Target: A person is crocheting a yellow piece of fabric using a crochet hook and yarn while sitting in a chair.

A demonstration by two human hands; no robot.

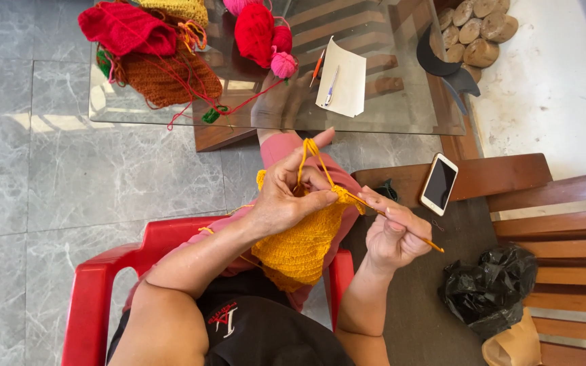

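Far left, red plastic chair (96,285) on grey tile floor (8,169); person sits in it, seen from above. Up top a glass counter (388,102) w/ red knit piece (127,28), brown knit piece (171,78), red and pink yarn balls (262,34), then white paper (344,78) w/ pen on it. Left forearm comes up from lower left, bent at elbow, wrist cocked; left hand (286,200) curled shut, thumb & fingertips pinching top edge of the yellow knit piece (300,247), yellow yarn (313,152) looped over the raised index finger. Knit piece hangs over the lap, between both hands, just above chair's front edge. Right hand (391,234) to its right, fist loosely closed round a crochet hook (408,230), tip aimed at the knit edge near left thumb, back end sticking out lower right. Further right: phone (439,184) on wooden bench arm (490,176), black plastic bag (490,288) on bench seat.
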